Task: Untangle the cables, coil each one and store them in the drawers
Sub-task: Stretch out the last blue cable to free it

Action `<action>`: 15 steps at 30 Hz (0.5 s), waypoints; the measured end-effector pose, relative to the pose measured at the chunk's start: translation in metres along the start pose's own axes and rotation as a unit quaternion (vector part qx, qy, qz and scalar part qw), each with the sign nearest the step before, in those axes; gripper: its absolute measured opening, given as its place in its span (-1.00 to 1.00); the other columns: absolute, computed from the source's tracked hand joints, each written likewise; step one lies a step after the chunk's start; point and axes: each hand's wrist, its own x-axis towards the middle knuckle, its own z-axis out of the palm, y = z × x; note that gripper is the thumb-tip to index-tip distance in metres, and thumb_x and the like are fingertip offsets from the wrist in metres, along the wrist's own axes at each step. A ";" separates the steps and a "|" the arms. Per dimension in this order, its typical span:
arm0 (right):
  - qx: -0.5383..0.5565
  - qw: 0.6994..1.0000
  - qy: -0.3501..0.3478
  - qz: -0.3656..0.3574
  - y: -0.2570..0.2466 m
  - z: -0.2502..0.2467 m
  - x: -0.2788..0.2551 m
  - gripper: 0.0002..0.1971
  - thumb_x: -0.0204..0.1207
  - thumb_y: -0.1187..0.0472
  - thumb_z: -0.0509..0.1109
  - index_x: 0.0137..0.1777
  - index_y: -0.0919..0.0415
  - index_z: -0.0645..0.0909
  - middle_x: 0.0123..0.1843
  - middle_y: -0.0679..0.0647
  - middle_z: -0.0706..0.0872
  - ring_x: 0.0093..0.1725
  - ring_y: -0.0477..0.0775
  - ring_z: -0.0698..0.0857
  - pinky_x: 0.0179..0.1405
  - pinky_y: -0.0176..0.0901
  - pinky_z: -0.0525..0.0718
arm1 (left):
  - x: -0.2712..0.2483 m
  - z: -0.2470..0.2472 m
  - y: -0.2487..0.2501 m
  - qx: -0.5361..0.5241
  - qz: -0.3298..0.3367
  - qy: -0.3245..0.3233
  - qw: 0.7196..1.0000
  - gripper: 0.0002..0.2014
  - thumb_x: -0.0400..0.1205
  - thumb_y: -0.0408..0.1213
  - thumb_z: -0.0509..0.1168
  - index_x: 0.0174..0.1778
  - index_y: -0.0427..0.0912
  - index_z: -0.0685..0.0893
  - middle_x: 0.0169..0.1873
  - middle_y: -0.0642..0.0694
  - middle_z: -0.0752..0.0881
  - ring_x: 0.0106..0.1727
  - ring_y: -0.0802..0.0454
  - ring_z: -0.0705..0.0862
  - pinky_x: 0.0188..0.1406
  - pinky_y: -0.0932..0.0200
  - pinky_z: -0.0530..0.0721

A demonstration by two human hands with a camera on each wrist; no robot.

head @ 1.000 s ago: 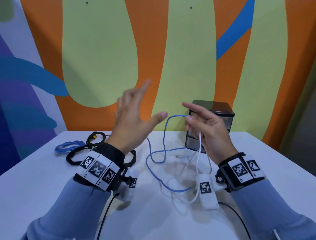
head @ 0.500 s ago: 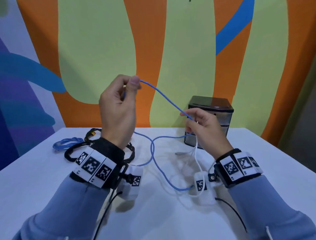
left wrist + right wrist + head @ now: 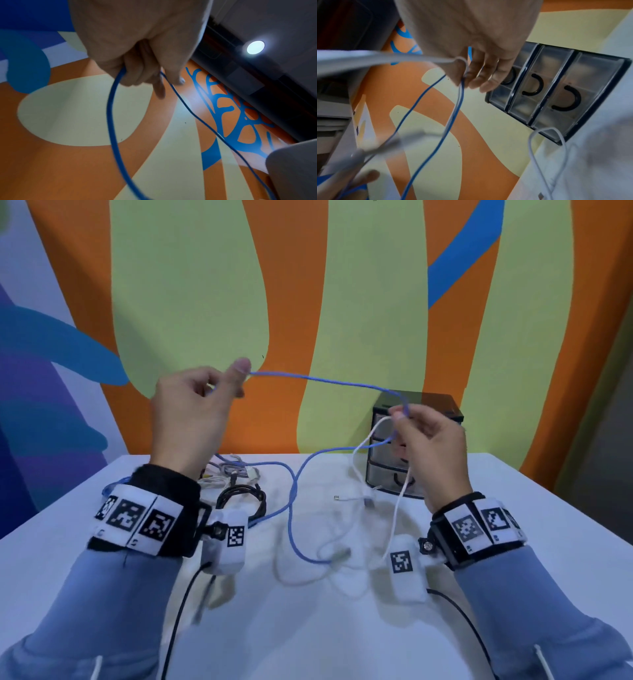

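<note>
A thin blue cable point(image 3: 325, 381) stretches in the air between both hands. My left hand point(image 3: 219, 386) is raised on the left and pinches the blue cable point(image 3: 111, 108) between thumb and curled fingers. My right hand point(image 3: 402, 416) is in front of the drawer unit point(image 3: 442, 405) and pinches the blue cable point(image 3: 453, 115) together with a white cable point(image 3: 397, 508). The blue cable's slack loops down onto the white table point(image 3: 308, 628). The white cable point(image 3: 546, 155) trails to the table below my right hand. The unit's three clear drawers point(image 3: 556, 94) look closed.
A black coiled cable point(image 3: 243, 498) and a bundle of grey and white cables point(image 3: 229, 472) lie at the back left of the table. A white connector end point(image 3: 337, 498) lies mid-table. The painted wall stands right behind the table.
My left hand took hold of the blue cable and drew it left and up, pulling the span between the hands out longer and flatter. My right hand kept its pinch on both cables.
</note>
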 end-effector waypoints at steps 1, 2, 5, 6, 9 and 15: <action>0.021 0.999 0.038 0.005 0.001 -0.001 0.003 -0.88 0.76 0.23 0.41 0.02 0.06 0.76 -0.29 0.05 0.69 -0.29 -0.01 0.63 -0.22 -0.04 0.71 | 0.001 -0.002 -0.005 0.033 -0.018 -0.049 0.998 -0.41 0.55 0.40 0.49 -0.32 -0.14 0.81 -0.53 -0.05 0.45 -0.43 0.04 0.32 -0.37 0.07 0.26; 0.051 0.996 0.068 0.008 0.001 -0.001 0.005 -0.85 0.80 0.25 0.35 0.03 0.05 0.71 -0.30 0.02 0.66 -0.28 0.04 0.64 -0.21 0.00 0.73 | 0.001 -0.003 -0.009 0.066 -0.028 -0.095 0.993 -0.44 0.49 0.35 0.57 -0.35 -0.16 0.80 -0.57 0.04 0.44 -0.45 0.07 0.31 -0.41 0.10 0.27; 0.152 0.982 0.112 0.003 -0.004 -0.004 0.008 -0.78 0.85 0.31 0.20 0.03 0.06 0.61 -0.32 0.13 0.55 -0.40 0.17 0.54 -0.35 0.04 0.69 | -0.002 -0.004 -0.015 0.154 -0.010 -0.136 0.979 -0.69 0.49 0.02 0.69 -0.37 -0.08 0.79 -0.61 0.11 0.46 -0.50 0.12 0.35 -0.52 0.23 0.28; 0.149 0.982 0.120 0.005 -0.006 -0.006 0.008 -0.78 0.86 0.28 0.18 0.04 0.04 0.61 -0.34 0.12 0.53 -0.49 0.15 0.51 -0.44 -0.02 0.67 | 0.000 -0.004 -0.017 0.163 -0.013 -0.108 0.981 -0.74 0.57 -0.04 0.64 -0.34 -0.04 0.79 -0.56 0.07 0.49 -0.48 0.09 0.37 -0.51 0.21 0.30; 0.085 0.987 0.138 0.011 -0.004 -0.015 0.010 -0.81 0.85 0.17 0.25 0.03 -0.01 0.66 -0.40 -0.02 0.50 -0.52 -0.05 0.44 -0.58 -0.20 0.47 | 0.007 -0.006 -0.022 -0.018 -0.111 0.014 0.994 -0.64 0.79 0.03 0.41 -0.28 -0.06 0.78 -0.49 -0.05 0.51 -0.54 0.12 0.39 -0.55 0.31 0.41; 0.002 0.993 0.114 0.003 0.002 -0.018 0.013 -0.78 0.80 0.08 0.33 -0.01 -0.01 0.79 -0.23 0.03 0.51 -0.34 -0.04 0.39 -0.34 -0.16 0.39 | 0.007 -0.017 -0.009 -0.041 -0.197 -0.151 0.968 -0.70 0.61 -0.03 0.60 -0.19 -0.17 0.74 -0.55 0.05 0.45 -0.54 0.05 0.28 -0.56 0.20 0.20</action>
